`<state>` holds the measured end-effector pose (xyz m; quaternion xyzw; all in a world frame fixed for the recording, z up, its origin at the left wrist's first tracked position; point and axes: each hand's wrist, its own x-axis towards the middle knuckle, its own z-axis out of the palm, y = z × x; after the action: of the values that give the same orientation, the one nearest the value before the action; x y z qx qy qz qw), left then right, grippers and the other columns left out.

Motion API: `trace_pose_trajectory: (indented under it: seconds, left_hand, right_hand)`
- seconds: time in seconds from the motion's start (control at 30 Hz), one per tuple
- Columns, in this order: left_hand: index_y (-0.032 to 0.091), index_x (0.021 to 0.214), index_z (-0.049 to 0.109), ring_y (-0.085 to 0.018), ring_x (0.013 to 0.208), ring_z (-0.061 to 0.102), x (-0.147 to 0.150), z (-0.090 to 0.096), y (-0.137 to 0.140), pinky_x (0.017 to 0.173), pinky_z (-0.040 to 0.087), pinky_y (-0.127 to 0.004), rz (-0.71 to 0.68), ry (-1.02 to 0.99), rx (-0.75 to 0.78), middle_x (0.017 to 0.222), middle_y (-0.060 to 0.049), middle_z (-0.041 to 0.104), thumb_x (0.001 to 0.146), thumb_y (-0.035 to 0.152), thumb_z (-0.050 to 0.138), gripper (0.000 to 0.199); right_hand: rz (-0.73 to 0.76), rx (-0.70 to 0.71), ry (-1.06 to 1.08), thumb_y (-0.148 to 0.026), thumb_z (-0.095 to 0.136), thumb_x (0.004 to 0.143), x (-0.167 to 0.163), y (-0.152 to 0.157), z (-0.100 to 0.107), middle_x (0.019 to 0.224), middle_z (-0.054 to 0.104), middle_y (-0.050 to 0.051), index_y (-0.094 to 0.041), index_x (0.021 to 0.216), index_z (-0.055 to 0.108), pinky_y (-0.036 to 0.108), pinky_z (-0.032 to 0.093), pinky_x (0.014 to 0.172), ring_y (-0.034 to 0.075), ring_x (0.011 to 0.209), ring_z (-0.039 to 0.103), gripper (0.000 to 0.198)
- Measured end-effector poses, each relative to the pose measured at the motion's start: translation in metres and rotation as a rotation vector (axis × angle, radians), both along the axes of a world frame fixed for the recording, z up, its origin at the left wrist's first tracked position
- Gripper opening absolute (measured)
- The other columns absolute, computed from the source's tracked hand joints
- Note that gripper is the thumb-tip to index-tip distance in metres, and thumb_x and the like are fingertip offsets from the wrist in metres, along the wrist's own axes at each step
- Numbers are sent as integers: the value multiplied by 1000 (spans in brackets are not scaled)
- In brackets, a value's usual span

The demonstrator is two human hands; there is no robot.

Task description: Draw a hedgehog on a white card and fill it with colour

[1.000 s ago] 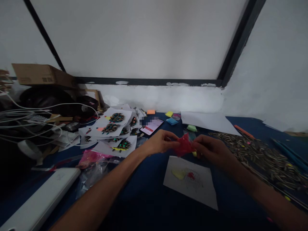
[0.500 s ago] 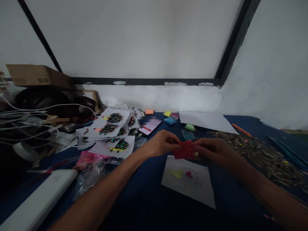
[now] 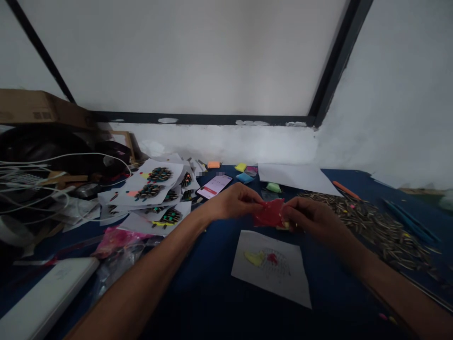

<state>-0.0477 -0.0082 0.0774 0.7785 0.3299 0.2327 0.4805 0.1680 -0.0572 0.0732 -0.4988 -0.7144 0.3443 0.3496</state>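
Between both hands a small red packet [image 3: 268,213], seemingly soft clay in thin plastic, is held above the blue tabletop. My left hand [image 3: 238,203] pinches its left edge with thumb and fingers. On the other side, my right hand [image 3: 305,213] is closed on its right corner, where a small pale yellowish bit shows by the fingertips. Below them lies a white sheet [image 3: 272,288] with a dotted drawing. That drawing carries a yellow clay shape [image 3: 254,258] and a red dab [image 3: 272,258].
Sunflower seeds [image 3: 368,224] spread at the right beside an orange stick [image 3: 346,190] and blue tweezers [image 3: 410,219]. Coloured packets [image 3: 245,177] and a phone [image 3: 214,186] lie behind. Seed-covered pictures [image 3: 155,182], cables and a white power bank [image 3: 49,297] occupy the left.
Both hands keep hold of the red packet, which has risen slightly and looks more spread and crinkled. The whole view has shifted a little, so everything sits further left.
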Motion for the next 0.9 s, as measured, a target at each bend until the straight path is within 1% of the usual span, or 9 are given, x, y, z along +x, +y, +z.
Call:
trace_pose_trajectory:
  seconds: [0.07, 0.2, 0.27, 0.43, 0.53, 0.63, 0.73, 0.8, 0.9]
  left_hand:
    - [11, 86, 71, -5, 46, 36, 0, -1, 0, 44, 25, -18, 12, 9, 5, 55, 2, 51, 80, 29, 59, 23]
    - [9, 84, 71, -5, 46, 35, 1, -4, 0, 46, 25, -19, 23, 30, 36, 52, 3, 49, 78, 28, 59, 24]
    - [10, 84, 71, -5, 48, 36, 1, -5, -1, 46, 25, -19, 26, 42, 66, 54, 2, 51, 78, 29, 58, 24]
    - [11, 83, 71, -7, 56, 44, 1, -5, -3, 50, 30, -18, -61, 84, 120, 65, -1, 58, 78, 29, 57, 23]
    - [10, 83, 70, -8, 57, 44, 0, -5, -1, 51, 30, -19, -90, 99, 148, 66, -1, 58, 80, 29, 55, 25]
    - [10, 83, 70, -7, 56, 42, -1, -4, 1, 51, 29, -19, -118, 110, 179, 64, 0, 57, 82, 28, 52, 25]
    - [11, 83, 71, -7, 56, 42, -1, -3, 1, 51, 28, -19, -115, 149, 201, 64, 0, 57, 82, 26, 51, 24]
    - [11, 83, 71, -8, 58, 45, 0, -1, -1, 51, 30, -19, -105, 185, 194, 65, -1, 59, 82, 23, 52, 23]
    - [12, 85, 72, -9, 61, 50, 1, 1, -5, 53, 33, -19, -110, 227, 192, 69, -2, 63, 81, 20, 53, 22]
  right_hand:
    - [85, -57, -2, -37, 58, 82, 3, 1, -1, 63, 62, 0, -20, 82, 60, 23, 42, 50, 12, 57, 57, 18]
    - [193, -251, -1, -42, 61, 81, 6, 3, -5, 71, 64, 1, -19, 94, 59, 23, 43, 48, 14, 60, 61, 26]
    - [199, -297, 39, -42, 62, 80, 5, 4, -7, 66, 61, -1, -18, 88, 59, 22, 41, 45, 12, 56, 58, 26]
    - [217, -279, 109, -41, 61, 80, 4, 4, -10, 55, 54, -4, -17, 71, 57, 20, 34, 43, 8, 46, 47, 26]
    - [177, -201, 63, -38, 62, 78, 5, 5, -8, 52, 51, -4, -18, 67, 55, 20, 33, 43, 8, 44, 44, 24]
    - [118, -22, -90, -34, 59, 80, 7, 5, -7, 55, 55, -2, -18, 66, 57, 21, 34, 44, 9, 47, 48, 21]
    - [118, 104, -213, -30, 57, 82, 8, 4, -8, 68, 65, 1, -19, 87, 63, 22, 41, 48, 13, 56, 59, 14]
    - [129, 160, -244, -27, 56, 81, 7, 3, -10, 75, 69, 2, -21, 108, 61, 22, 44, 50, 13, 58, 63, 28]
    - [180, 214, -278, -23, 53, 82, 5, 2, -12, 75, 70, 2, -22, 113, 61, 22, 45, 51, 13, 57, 62, 32]
